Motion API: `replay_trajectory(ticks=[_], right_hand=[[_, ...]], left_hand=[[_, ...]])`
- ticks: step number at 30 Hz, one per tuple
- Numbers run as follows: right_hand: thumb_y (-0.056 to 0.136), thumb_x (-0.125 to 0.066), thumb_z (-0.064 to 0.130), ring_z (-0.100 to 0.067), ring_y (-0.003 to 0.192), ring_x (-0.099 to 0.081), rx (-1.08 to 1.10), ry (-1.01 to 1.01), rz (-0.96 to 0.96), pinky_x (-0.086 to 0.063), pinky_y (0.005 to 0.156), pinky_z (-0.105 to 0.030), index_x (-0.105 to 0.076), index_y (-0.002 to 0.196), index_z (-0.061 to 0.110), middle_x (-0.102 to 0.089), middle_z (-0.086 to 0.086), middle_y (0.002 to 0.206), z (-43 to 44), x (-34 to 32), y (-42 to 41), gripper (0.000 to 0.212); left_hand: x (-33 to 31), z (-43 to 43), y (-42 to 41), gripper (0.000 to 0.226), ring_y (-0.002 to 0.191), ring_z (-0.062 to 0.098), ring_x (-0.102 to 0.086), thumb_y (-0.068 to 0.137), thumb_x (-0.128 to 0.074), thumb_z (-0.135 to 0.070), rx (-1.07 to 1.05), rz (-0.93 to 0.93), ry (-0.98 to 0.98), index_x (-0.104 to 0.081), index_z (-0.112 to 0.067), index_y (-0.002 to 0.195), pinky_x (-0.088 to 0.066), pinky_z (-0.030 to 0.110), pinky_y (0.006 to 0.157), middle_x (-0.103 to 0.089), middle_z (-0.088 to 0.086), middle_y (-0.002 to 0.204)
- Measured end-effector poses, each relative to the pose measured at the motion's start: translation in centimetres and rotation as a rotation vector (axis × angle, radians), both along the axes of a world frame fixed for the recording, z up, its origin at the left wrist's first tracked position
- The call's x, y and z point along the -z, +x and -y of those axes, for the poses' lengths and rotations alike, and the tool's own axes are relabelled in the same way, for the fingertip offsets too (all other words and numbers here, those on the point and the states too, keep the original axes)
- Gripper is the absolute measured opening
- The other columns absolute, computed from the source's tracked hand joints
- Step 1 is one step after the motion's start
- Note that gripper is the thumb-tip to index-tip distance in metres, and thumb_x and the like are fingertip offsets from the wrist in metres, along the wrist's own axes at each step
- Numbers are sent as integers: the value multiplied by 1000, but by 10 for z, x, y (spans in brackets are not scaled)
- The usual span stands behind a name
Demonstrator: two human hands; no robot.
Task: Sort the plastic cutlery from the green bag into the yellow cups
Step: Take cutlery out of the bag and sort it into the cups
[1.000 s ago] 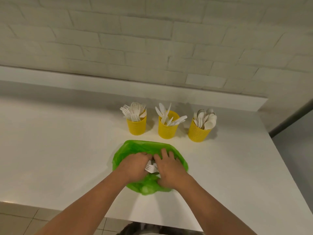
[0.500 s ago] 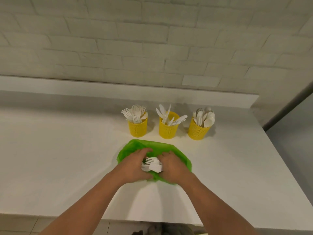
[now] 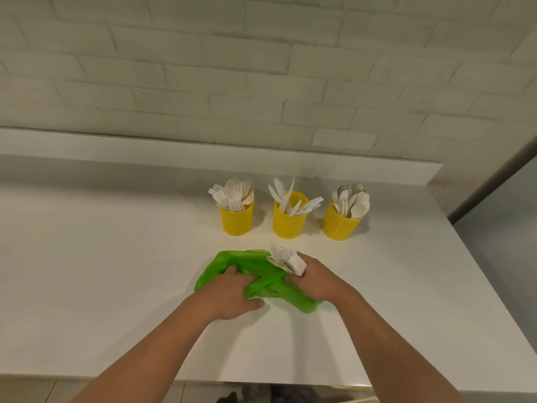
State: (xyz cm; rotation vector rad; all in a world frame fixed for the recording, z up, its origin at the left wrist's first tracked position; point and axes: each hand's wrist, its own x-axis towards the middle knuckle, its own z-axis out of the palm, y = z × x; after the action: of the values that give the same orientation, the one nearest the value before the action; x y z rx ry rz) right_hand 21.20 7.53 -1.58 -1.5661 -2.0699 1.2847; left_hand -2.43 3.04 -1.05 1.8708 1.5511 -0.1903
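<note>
Resting on the white table (image 3: 116,271), the left hand (image 3: 232,292) pins the green plastic bag (image 3: 270,286), its grip curled into the film. Rightward, a bundle of white plastic cutlery (image 3: 286,258), tines showing, stands in the right hand's (image 3: 318,279) closed grip, long axis tilted up and away. Beyond, the yellow perforated cup of forks (image 3: 236,221) lies ahead-left of the bundle, the knife cup (image 3: 289,223) straight ahead, the spoon cup (image 3: 340,225) ahead-right.

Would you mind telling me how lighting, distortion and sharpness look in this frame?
Head view: soft, dim, even light with no glare on the white counter; faint shadows beside the yellow cups; wide-angle bending curves the brick wall; the cutlery bundle in the right hand is slightly blurred.
</note>
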Motion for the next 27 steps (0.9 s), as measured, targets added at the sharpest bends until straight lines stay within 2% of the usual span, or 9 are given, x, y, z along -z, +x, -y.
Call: replay_trajectory(ticks=[3,7,11,13,14,17,20,23,27], right_hand=[[97,-67,25,-10,118,-62,0,-111,-130,-49,98,-23,-57,141,31,-65,13,132,1,-3,2,45],[104,-58,18,-21,91,-68,81,-294,-455,-56,87,-34,-72,108,5,-76,-7,102,5,-5,8,20],[104,-58,17,-29,78,-63,246,-248,-531,-52,87,-50,-67,90,6,-69,-16,80,2,-2,7,20],[103,-60,23,-25,71,-59,263,-172,-478,-50,85,-46,-63,87,12,-62,-11,71,1,-3,6,20],[102,-62,27,-22,67,-57,256,-145,-442,-50,80,-41,-61,87,14,-59,-8,68,1,-5,4,20],[95,-70,34,-6,56,-53,179,-77,-261,-45,59,-23,-63,88,19,-57,5,64,1,-14,-2,18],[94,-71,28,-5,58,-58,16,5,53,-42,55,-19,-62,82,25,-68,3,74,-4,-13,-10,15],[93,-65,26,-27,88,-66,-52,64,376,-44,63,-27,-70,103,14,-72,-12,104,-2,-1,-15,17],[92,-59,20,-33,100,-67,110,274,467,-49,74,-33,-71,113,17,-70,-9,110,7,11,-22,24]], left_hand=[[-9,3,4,60,154,35,-21,92,-35,-80,-8,-51,-108,-40,-57,147,-24,47,124,-20,8,168],[-12,6,5,67,157,45,-2,88,-17,-88,18,-158,-177,-23,-64,150,-10,56,125,5,15,172],[-9,8,3,68,157,43,-5,88,-12,-86,52,-164,-208,-29,-62,150,-15,57,125,-1,14,172],[-9,8,3,60,146,41,-36,95,-16,-77,56,-169,-124,-50,-54,139,-38,49,113,-33,17,160],[-9,8,5,53,129,36,-53,100,-22,-70,65,-197,-21,-60,-47,129,-47,42,98,-47,13,142],[-16,5,13,34,97,24,-64,103,-43,-50,73,-281,371,-71,-35,113,-51,34,71,-54,-1,111],[-7,-5,21,31,109,22,-61,93,-61,-47,72,-227,453,-69,-32,119,-56,37,79,-56,-4,116],[10,-14,27,73,133,25,-44,81,-74,-55,83,-195,318,-50,-24,142,-49,44,103,-43,1,144],[24,-20,27,118,155,27,-15,75,-78,-59,51,-161,216,-7,-24,163,-29,53,121,-3,-3,171]])
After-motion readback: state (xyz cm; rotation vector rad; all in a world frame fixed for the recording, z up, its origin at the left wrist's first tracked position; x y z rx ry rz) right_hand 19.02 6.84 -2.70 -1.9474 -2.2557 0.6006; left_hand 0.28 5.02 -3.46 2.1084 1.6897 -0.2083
